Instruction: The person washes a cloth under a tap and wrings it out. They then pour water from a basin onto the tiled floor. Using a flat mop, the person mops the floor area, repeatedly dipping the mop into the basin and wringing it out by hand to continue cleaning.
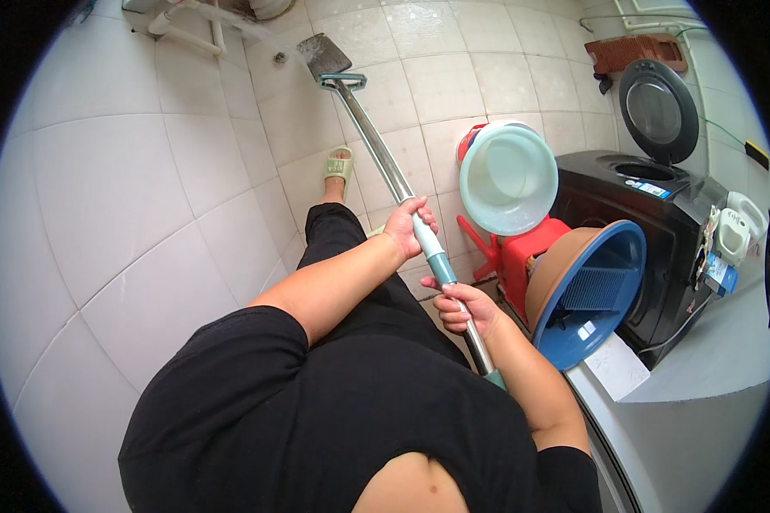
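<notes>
I hold one mop pole (431, 248) in two clamped hands (411, 228), one flat mop head (325, 56) under running water (246, 24), one pale-green basin (522, 203), one blue-lined basin (565, 346)

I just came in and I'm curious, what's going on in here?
A person in black is holding a long mop with both hands. The left hand is farther up the pole, and the right hand is closer to the body. The flat mop head is by the tiled wall, where what looks like water streams toward it. On the right are a pale green basin, a blue basin and a black washing machine with its lid up.
</notes>
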A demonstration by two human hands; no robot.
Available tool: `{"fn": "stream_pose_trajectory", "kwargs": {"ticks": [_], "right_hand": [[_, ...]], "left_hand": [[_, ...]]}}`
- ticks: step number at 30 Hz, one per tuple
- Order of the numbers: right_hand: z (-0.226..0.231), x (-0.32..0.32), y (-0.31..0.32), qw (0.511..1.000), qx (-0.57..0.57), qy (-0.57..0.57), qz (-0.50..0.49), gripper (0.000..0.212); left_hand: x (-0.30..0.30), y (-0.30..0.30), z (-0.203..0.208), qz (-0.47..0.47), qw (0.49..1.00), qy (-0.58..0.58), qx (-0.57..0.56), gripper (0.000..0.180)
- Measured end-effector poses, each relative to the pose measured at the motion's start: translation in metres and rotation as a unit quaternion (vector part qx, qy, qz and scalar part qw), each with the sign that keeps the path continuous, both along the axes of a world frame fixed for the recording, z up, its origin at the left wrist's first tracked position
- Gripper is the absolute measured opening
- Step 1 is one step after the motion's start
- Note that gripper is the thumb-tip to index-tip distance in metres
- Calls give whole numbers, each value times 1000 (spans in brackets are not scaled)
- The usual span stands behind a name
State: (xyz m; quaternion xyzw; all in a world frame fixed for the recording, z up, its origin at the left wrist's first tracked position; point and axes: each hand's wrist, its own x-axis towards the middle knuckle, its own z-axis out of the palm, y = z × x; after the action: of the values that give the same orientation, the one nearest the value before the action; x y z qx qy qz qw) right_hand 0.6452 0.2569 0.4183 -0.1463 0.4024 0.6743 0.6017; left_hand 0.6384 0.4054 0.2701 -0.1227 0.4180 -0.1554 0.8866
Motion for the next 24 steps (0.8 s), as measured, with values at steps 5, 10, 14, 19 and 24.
{"fn": "stream_pose_trajectory", "kwargs": {"ticks": [5,10,14,19,24], "right_hand": [[1,-1,7,957,-117,-143,223,18],[0,-5,8,889,-177,-256,335,18],[1,7,0,929,-150,-187,282,15],[0,3,0,935,-145,-171,274,15],[-3,-2,1,947,-132,-149,253,17]], "left_hand": [[14,-11,23,-175,936,195,235,13],[17,-17,15,-265,877,233,327,16],[1,0,23,-247,928,100,262,21],[-7,13,16,-263,925,55,269,19],[-6,7,12,-290,886,99,348,18]]}}
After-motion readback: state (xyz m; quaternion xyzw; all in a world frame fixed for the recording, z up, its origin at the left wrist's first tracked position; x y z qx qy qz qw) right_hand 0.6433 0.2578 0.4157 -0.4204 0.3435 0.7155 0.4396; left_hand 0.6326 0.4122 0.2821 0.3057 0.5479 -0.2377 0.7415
